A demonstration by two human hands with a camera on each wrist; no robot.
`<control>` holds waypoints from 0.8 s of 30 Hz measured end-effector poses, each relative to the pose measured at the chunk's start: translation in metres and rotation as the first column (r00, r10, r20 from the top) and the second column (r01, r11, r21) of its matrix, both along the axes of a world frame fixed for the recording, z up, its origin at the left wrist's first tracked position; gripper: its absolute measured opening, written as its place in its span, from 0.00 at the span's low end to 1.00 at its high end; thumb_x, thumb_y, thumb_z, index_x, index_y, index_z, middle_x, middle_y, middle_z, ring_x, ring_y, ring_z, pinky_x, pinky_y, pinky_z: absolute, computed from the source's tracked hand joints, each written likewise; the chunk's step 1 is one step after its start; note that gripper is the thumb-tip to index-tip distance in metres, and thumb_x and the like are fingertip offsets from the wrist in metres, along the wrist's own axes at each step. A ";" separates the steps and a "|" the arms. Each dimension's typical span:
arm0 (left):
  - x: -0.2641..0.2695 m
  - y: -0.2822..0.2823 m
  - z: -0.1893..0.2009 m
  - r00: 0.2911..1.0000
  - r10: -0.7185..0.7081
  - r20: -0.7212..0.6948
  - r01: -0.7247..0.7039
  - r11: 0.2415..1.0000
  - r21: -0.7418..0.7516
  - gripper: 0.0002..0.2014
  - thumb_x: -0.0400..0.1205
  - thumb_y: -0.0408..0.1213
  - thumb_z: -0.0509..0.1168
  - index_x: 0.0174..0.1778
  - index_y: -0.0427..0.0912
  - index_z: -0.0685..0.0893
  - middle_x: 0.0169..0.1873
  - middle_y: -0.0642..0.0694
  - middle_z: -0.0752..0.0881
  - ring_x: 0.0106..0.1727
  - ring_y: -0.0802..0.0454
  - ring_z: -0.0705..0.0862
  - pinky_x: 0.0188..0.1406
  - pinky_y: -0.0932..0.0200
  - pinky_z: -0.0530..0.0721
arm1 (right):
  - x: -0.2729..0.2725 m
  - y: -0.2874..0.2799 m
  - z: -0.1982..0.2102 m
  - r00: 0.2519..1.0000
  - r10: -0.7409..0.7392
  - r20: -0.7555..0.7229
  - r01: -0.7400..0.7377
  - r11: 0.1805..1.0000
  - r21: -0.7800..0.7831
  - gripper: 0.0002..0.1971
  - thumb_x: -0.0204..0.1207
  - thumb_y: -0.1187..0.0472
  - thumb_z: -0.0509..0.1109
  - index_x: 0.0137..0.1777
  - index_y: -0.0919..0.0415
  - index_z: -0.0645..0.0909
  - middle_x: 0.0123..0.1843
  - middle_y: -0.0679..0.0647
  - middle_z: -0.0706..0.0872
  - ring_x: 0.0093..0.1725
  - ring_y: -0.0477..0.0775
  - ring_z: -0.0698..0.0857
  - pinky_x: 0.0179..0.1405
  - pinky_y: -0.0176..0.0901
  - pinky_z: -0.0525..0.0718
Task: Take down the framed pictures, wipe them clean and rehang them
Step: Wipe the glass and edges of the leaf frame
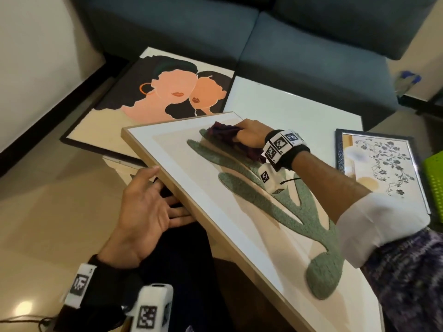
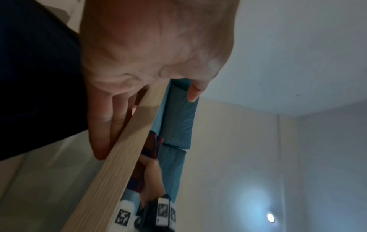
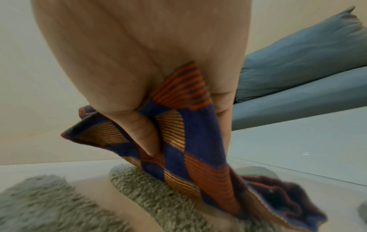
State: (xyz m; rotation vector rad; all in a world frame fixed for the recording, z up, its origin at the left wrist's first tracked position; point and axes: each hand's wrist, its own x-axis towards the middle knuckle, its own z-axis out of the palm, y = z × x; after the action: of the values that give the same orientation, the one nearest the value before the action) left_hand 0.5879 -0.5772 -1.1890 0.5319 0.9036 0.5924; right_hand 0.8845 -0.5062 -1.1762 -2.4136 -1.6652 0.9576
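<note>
A light wood-framed picture (image 1: 206, 188) with a fuzzy green plant shape (image 1: 311, 219) lies tilted across my lap. My left hand (image 1: 148, 212) holds its left edge (image 2: 127, 149), fingers underneath and thumb (image 2: 195, 92) on the front side. My right hand (image 1: 251, 133) grips a dark checked cloth (image 1: 223, 133) and presses it on the upper part of the picture, over the tips of the green shape. In the right wrist view the cloth (image 3: 194, 149) is blue and orange, bunched in the right hand (image 3: 139, 47), and touches the green pile (image 3: 49, 204).
A black-framed picture of two faces (image 1: 167, 92) lies on the white table (image 1: 287, 106) ahead. A dark-framed floral piece (image 1: 383, 164) lies to the right, beside a green basket (image 1: 434, 183). A blue sofa (image 1: 287, 44) stands behind the table.
</note>
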 end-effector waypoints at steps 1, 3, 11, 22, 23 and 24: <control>-0.004 0.008 0.000 1.000 -0.023 0.007 0.023 0.999 -0.026 0.33 0.86 0.62 0.58 0.79 0.42 0.80 0.69 0.29 0.88 0.68 0.25 0.88 0.73 0.29 0.81 | 0.001 0.001 -0.001 1.000 -0.004 -0.003 0.004 1.000 0.005 0.21 0.84 0.58 0.64 0.77 0.51 0.78 0.69 0.59 0.84 0.65 0.62 0.82 0.68 0.55 0.80; -0.010 0.019 -0.001 0.999 -0.024 0.033 0.026 0.997 -0.067 0.32 0.86 0.60 0.61 0.76 0.38 0.82 0.67 0.32 0.89 0.70 0.32 0.88 0.79 0.31 0.77 | 0.003 0.002 -0.004 1.000 -0.023 -0.010 0.023 1.000 0.006 0.20 0.84 0.58 0.64 0.76 0.51 0.79 0.68 0.59 0.85 0.64 0.62 0.83 0.66 0.54 0.81; -0.013 0.046 -0.015 0.992 -0.050 -0.112 0.050 0.999 -0.006 0.34 0.86 0.63 0.58 0.74 0.37 0.83 0.63 0.32 0.89 0.62 0.33 0.90 0.69 0.35 0.84 | 0.003 0.003 -0.017 0.999 -0.028 -0.024 0.028 1.000 0.013 0.18 0.83 0.57 0.64 0.72 0.51 0.80 0.64 0.59 0.86 0.60 0.62 0.84 0.66 0.56 0.82; -0.028 0.074 -0.024 0.977 -0.130 -0.171 0.121 0.991 -0.059 0.31 0.86 0.56 0.61 0.75 0.33 0.82 0.57 0.31 0.87 0.51 0.33 0.92 0.51 0.35 0.95 | -0.004 0.004 -0.031 0.999 0.039 0.037 -0.041 0.998 0.044 0.21 0.81 0.62 0.62 0.73 0.51 0.82 0.63 0.60 0.88 0.60 0.63 0.84 0.64 0.55 0.82; -0.029 0.075 -0.024 0.975 -0.125 -0.183 0.117 0.992 -0.053 0.30 0.86 0.55 0.61 0.74 0.33 0.83 0.57 0.31 0.87 0.50 0.33 0.91 0.50 0.36 0.95 | -0.004 0.004 -0.032 0.999 0.041 0.035 -0.043 0.998 0.046 0.21 0.82 0.62 0.62 0.73 0.51 0.82 0.62 0.60 0.88 0.60 0.62 0.84 0.63 0.55 0.82; -0.029 0.075 -0.026 0.973 -0.113 -0.200 0.106 0.993 -0.044 0.30 0.86 0.54 0.62 0.74 0.33 0.83 0.57 0.31 0.87 0.51 0.33 0.91 0.50 0.36 0.95 | -0.004 0.004 -0.032 0.998 0.045 0.035 -0.047 0.998 0.047 0.21 0.82 0.62 0.63 0.72 0.50 0.83 0.62 0.60 0.88 0.59 0.62 0.84 0.63 0.55 0.82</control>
State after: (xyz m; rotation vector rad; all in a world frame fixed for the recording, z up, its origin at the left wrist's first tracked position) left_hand 0.5586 -0.5021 -1.2151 0.6158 1.0679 0.4275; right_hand 0.8801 -0.5021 -1.2079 -2.3842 -1.7410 0.8774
